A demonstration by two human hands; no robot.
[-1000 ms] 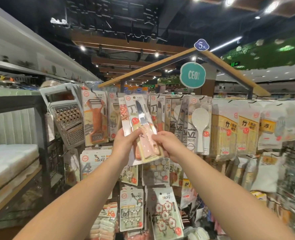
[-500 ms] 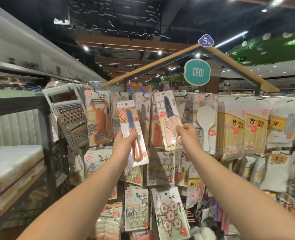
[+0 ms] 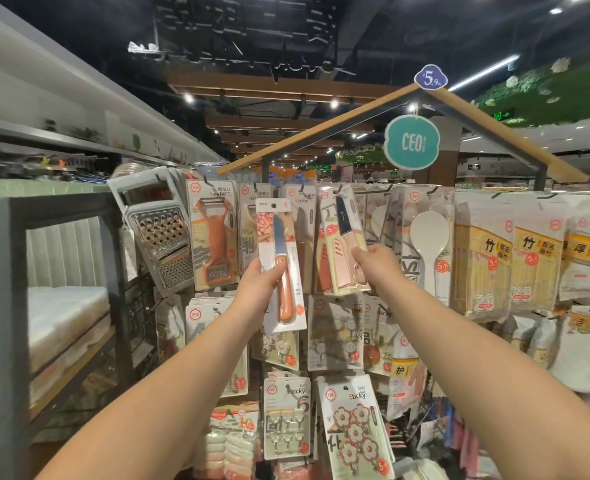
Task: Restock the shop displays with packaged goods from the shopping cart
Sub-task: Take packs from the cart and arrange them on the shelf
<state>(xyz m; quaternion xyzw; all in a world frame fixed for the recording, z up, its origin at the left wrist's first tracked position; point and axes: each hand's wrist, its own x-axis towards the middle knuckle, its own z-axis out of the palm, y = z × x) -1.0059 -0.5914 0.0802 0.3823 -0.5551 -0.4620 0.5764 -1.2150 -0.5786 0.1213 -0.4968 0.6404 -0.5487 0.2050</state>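
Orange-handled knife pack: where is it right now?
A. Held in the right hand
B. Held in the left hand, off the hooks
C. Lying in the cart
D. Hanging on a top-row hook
B: the left hand has its grip on the orange-handled knife pack, held in front of the rack with its hang hole free, while the right hand holds the pink-handled knife pack up at a top hook.

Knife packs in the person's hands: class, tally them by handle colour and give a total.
orange-handled knife pack: 1, in the left hand
pink-handled knife pack: 1, in the right hand
Total: 2
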